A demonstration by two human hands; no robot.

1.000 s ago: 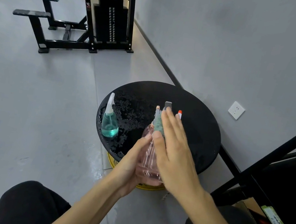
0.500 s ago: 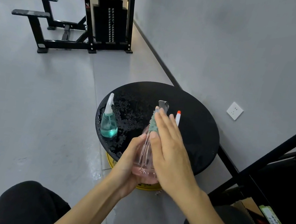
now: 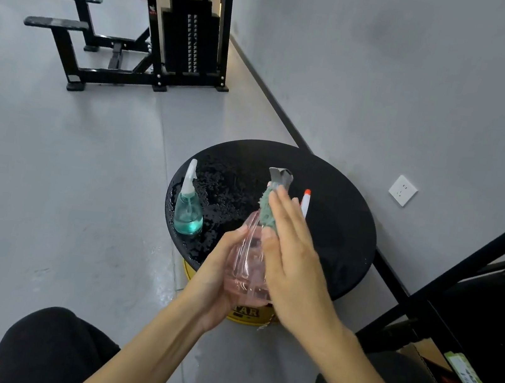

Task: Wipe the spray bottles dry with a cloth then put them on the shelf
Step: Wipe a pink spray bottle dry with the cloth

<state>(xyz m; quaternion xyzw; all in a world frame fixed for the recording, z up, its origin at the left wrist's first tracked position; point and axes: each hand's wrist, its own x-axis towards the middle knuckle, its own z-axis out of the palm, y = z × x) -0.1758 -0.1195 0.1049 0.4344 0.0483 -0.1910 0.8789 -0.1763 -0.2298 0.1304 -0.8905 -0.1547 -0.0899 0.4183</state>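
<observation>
The left hand cups the pink spray bottle from its left side and underneath, thumb and fingers curled round the body, and holds it upright above the near edge of the table. The right hand lies flat against the bottle's other side. Its fingers are straight and close together and press a teal cloth onto the bottle's neck and shoulder. A grey end of the cloth sticks up just past the right fingertips. The bottle's white nozzle with an orange tip shows just beyond those fingers.

To the left of the left hand, near it but apart, a teal spray bottle stands upright on the round black table. The tabletop around that bottle is covered in water droplets. Below both hands, a yellow base shows under the table.

To the right of the right hand, well apart, stands the black frame of the shelf, with a cardboard box at its foot. Beyond the right hand a white socket sits on the grey wall. Far ahead of the left hand stands a black weight machine.
</observation>
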